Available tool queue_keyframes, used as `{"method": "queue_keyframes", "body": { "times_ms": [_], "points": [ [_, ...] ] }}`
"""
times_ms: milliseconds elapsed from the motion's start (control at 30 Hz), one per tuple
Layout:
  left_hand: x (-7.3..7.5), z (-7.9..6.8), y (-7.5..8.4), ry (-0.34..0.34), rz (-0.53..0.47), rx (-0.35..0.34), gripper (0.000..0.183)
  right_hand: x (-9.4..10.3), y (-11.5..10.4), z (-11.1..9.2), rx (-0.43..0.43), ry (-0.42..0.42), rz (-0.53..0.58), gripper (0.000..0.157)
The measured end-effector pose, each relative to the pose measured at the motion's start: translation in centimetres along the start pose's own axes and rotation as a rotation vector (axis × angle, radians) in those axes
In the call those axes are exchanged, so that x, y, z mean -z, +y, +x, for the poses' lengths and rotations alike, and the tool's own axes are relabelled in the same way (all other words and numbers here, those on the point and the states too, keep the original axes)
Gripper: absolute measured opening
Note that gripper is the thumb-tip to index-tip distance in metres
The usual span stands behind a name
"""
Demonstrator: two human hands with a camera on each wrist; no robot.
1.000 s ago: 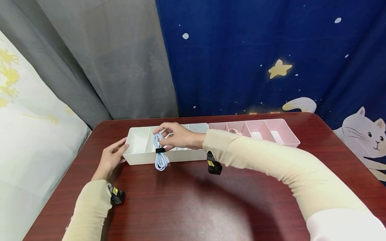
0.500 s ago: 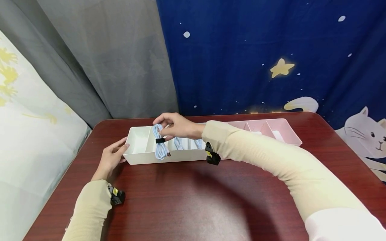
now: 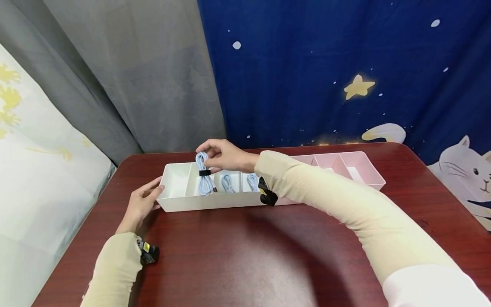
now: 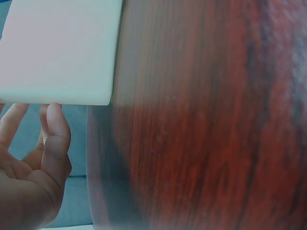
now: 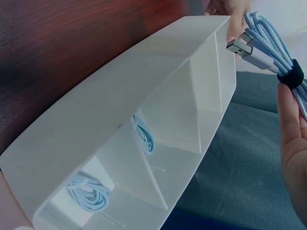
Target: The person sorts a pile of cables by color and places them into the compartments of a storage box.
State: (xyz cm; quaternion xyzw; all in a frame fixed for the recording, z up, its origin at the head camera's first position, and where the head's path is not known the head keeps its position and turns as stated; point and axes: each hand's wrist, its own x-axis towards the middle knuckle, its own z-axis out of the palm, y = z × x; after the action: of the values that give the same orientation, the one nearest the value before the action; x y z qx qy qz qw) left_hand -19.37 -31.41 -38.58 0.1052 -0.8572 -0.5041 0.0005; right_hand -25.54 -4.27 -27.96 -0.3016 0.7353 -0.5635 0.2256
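Note:
My right hand pinches a light-blue USB cable, coiled and tied with a black strap. The bundle hangs upright over the second compartment from the left of a white divided box. In the right wrist view its metal USB plug sticks out beside the strap. Two more coiled blue cables, one and another, lie in separate compartments to the right. At the box's left end, my left hand touches the end wall with its fingertips and thumb, fingers loosely bent.
A pink divided box adjoins the white one on the right, partly hidden by my right sleeve. Both stand near the back of the dark red wooden table. Grey and blue curtains hang behind it.
My right hand has risen and gone slightly back with the cable, from in front of the white box to above its compartment. The left hand stays at the box end.

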Motion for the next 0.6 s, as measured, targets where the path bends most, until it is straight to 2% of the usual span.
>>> {"method": "queue_keyframes", "body": {
  "times_ms": [367,600],
  "points": [
    [-0.1,-0.1,-0.1,0.003,-0.013,-0.011,0.057,-0.4,0.2,1.0,-0.007,0.009,0.019,0.036],
    [-0.1,-0.2,-0.2,0.006,-0.018,-0.01,0.057,-0.3,0.3,1.9,-0.032,-0.011,-0.039,0.037]
  ]
}}
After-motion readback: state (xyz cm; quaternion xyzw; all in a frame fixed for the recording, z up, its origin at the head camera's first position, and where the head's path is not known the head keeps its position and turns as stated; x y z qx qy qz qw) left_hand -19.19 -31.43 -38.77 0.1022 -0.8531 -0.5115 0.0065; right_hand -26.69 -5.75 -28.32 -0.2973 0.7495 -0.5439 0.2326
